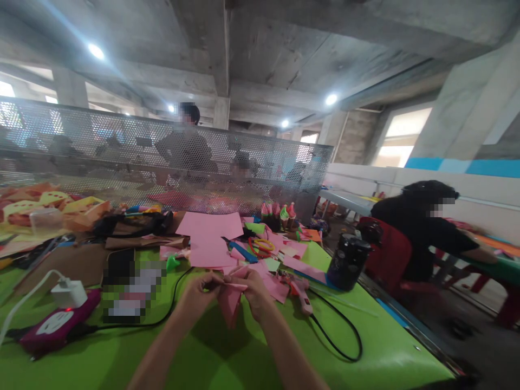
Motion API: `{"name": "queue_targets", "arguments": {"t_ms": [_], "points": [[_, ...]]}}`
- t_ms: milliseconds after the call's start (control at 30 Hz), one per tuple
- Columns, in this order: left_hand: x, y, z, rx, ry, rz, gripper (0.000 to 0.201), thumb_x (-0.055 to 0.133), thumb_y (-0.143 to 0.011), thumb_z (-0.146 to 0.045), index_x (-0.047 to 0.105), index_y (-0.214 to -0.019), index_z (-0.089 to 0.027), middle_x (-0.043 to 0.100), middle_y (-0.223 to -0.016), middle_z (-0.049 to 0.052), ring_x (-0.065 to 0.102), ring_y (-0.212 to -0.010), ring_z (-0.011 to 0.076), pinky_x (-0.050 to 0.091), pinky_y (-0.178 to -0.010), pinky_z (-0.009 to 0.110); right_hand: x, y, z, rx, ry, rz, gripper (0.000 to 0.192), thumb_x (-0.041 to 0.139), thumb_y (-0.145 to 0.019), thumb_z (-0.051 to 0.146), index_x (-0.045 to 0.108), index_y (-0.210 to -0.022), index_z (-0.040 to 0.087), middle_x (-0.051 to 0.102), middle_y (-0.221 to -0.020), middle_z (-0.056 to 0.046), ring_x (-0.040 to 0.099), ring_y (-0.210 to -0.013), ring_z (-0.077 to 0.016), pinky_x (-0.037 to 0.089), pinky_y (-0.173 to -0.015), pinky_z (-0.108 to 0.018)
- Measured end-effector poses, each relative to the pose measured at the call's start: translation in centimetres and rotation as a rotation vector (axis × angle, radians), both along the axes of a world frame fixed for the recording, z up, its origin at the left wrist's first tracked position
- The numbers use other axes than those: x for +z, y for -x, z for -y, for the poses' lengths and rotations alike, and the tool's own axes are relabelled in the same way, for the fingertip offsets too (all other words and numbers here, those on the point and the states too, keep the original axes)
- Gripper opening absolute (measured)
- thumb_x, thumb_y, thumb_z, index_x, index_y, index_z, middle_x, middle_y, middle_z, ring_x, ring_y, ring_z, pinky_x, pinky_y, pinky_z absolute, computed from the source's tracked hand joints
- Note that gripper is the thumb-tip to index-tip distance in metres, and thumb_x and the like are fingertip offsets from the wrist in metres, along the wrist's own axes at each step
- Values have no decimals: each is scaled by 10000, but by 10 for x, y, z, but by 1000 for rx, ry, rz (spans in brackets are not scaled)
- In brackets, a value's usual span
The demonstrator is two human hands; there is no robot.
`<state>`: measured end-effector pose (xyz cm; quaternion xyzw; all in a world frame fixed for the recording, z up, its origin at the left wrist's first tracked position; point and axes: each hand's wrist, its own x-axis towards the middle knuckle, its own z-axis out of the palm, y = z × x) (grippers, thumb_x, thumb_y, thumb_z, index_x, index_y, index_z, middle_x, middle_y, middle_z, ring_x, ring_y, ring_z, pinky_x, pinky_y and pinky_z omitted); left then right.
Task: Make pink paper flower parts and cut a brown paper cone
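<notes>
Left hand and right hand partly cover the pink paper. Perforated screen obscures the standing person. Left edge crops white cable.

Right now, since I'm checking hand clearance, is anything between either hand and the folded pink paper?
Nothing visible: the left hand and right hand both pinch the folded pink paper. The pink corded tool lies to the right, apart from them.
</notes>
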<state>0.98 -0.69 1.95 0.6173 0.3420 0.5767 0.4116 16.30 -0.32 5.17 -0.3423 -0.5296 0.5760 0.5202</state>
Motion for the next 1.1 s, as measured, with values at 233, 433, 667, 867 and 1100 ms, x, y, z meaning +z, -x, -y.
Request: {"name": "queue_targets", "arguments": {"t_ms": [233,433,667,867,1100], "points": [[4,-1,2,-18,43,14,104,657,-660,-257,708,-693,-172,697,-693,24,611,-672,156,463,-638,232,-5,2,-4,-56,-16,-9,185,803,-555,299,702,-548,144,630,-522,-27,522,-488,-137,387,-508,-251],[9,0,6,-7,85,10,125,684,-656,-278,715,-695,-164,685,-663,20,581,-640,146,437,-610,224,-4,-2,-8,-204,-52,-47,179,773,-599,302,663,-556,167,596,-547,6,496,-525,-126,384,-543,-247],[6,-1,2,33,91,33,146,704,-645,-301,698,-677,-159,667,-650,16,563,-640,144,428,-609,226,-2,-6,-10,-324,-84,-47,200,766,-611,364,684,-599,182,591,-586,13,471,-569,-126,337,-562,-245],[7,-3,3,24,93,23,171,697,-647,-330,689,-677,-162,661,-642,12,560,-624,144,424,-590,225,-2,-4,-5,-369,-92,-39,187,702,-673,377,739,-678,193,631,-629,-2,484,-565,-138,328,-546,-257],[7,3,3,47,96,11,194,705,-656,-355,689,-685,-164,672,-661,17,577,-640,153,442,-613,238,-6,-19,-17,-482,-90,-94,213,708,-670,401,701,-673,189,603,-620,9,449,-552,-124,321,-536,-252]]}}
